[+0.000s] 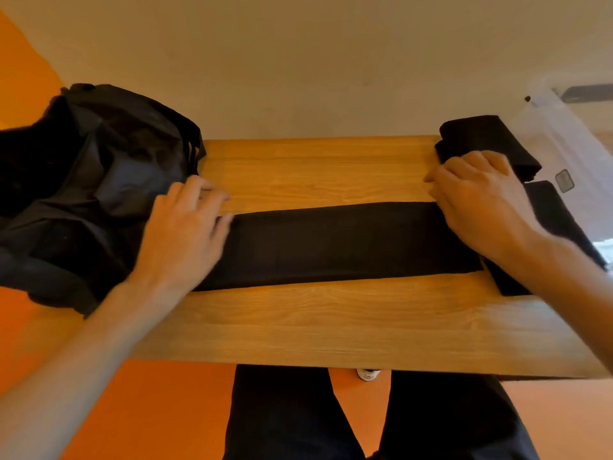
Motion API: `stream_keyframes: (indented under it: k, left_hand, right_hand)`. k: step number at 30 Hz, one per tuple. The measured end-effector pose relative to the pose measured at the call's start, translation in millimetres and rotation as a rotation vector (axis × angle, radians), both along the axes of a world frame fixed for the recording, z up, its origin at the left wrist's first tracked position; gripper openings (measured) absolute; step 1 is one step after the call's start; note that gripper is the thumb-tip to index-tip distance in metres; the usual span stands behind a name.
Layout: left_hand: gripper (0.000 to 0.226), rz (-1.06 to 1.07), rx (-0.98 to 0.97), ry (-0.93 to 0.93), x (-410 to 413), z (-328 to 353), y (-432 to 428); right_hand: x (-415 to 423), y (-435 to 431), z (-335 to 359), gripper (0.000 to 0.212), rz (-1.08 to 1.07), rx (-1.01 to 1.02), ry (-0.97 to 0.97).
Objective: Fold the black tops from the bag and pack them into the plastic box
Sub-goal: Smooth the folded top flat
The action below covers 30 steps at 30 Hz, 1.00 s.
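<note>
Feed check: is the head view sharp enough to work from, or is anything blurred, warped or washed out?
Head view: left hand smeared by motion blur, right hand sharper; table edges skewed by the wide lens; plastic box washed pale, outline hard to trace; black top shows almost no fold detail.

Bare hands and arms, dark trousers, white shoe.
Left hand (185,227), right hand (481,200): forearms (99,327) uncovered. Black trousers (282,416) below hands; white shoe (367,374) lower, nearer right hand.

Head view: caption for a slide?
Left hand and right hand rest on the ends of a folded black top on a wooden table, beside a black fabric bag.
</note>
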State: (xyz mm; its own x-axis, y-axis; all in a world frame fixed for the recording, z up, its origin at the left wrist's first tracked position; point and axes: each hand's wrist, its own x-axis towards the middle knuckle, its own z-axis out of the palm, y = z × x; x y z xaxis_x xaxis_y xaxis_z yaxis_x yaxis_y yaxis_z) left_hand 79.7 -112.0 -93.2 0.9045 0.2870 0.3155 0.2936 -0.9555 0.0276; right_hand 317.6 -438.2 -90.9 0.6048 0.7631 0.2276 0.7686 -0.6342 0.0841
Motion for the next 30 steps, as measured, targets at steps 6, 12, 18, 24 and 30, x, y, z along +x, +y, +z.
stream_keyframes:
  k: [6, 12, 18, 24, 30]
  left_hand:
    - [0.074, 0.025, -0.084, 0.226, 19.9, -35.3, -76.4]
    - [0.091, 0.186, -0.141, 0.347, -1.3, -55.8, -30.4]
    - [0.092, 0.205, -0.102, 0.400, -5.2, -55.5, -21.3]
    - [0.087, 0.224, -0.080, 0.276, 3.4, -32.3, -52.3]
    - [0.093, 0.334, -0.185, 0.385, 12.4, -54.1, -59.1]
  right_hand:
    - [-97.5, 63.5, -34.8, 0.076, 0.060, -0.085, 0.286]
    - [-58.1, 22.0, -58.8, 0.080, -0.204, -0.060, 0.343]
    - [-50.7, 7.0, -54.3, 0.082, -0.301, -0.115, 0.385]
    - [-90.6, 50.2, -31.9, 0.076, -0.120, -0.035, 0.341]
    - [-89.7, 84.6, -55.8, 0.079, -0.127, -0.080, 0.364]
